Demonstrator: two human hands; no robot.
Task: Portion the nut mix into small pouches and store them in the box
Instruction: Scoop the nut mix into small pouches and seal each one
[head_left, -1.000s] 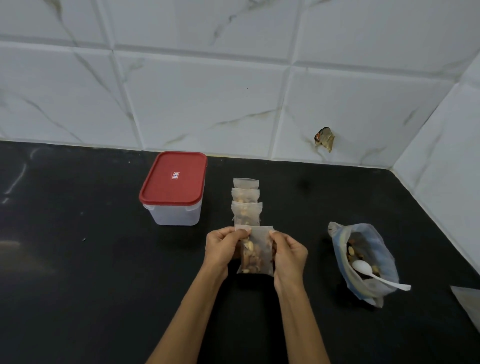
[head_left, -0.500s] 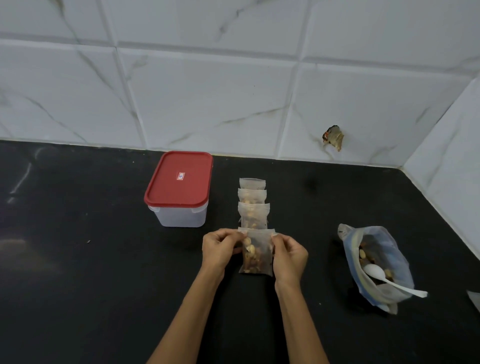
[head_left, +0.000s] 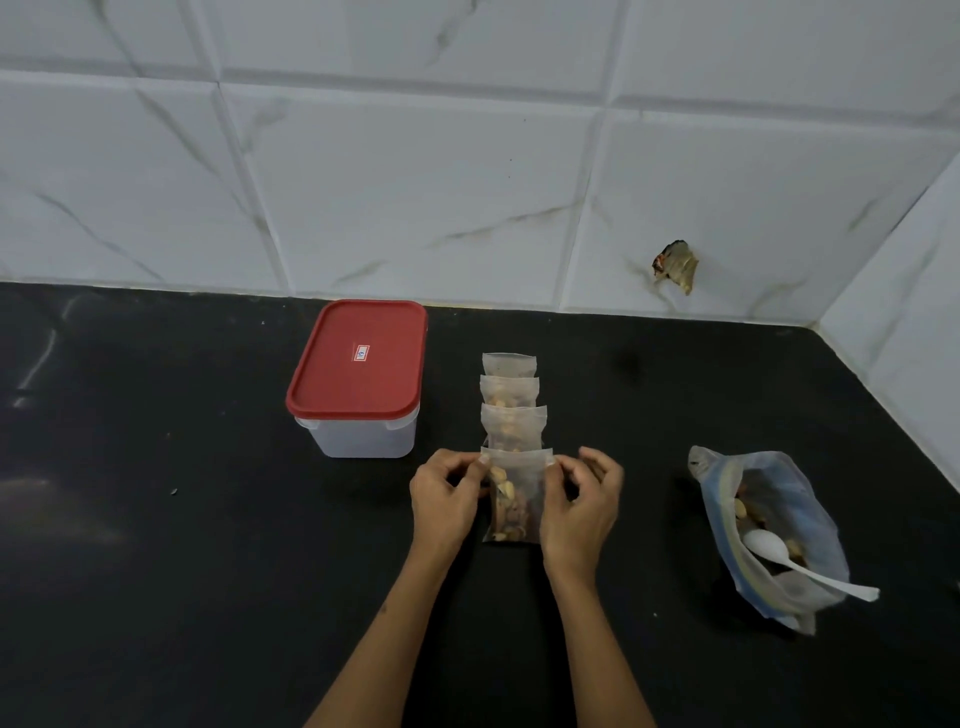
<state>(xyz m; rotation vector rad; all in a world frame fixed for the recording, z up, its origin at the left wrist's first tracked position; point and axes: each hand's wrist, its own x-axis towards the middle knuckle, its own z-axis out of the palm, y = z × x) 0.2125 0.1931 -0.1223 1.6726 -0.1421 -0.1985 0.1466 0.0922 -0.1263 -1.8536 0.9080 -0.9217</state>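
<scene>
I hold a small clear pouch of nuts (head_left: 514, 499) upright over the black counter. My left hand (head_left: 447, 499) pinches its top left corner and my right hand (head_left: 582, 504) pinches its top right corner. Directly behind it, three filled pouches (head_left: 513, 410) lie in an overlapping row. A clear box with a shut red lid (head_left: 358, 374) stands to the left of that row. At the right lies the open bag of nut mix (head_left: 769, 535) with a white plastic spoon (head_left: 795, 561) resting in it.
The black counter (head_left: 156, 519) runs to a white marble-tiled wall (head_left: 415, 182) behind and at the right corner. A chipped hole (head_left: 675, 265) marks the wall tile. Small crumbs lie on the counter left of the box.
Both hands have slid outward along the pouch's top edge, from its middle to its corners. The view has shifted slightly; the other objects have not moved.
</scene>
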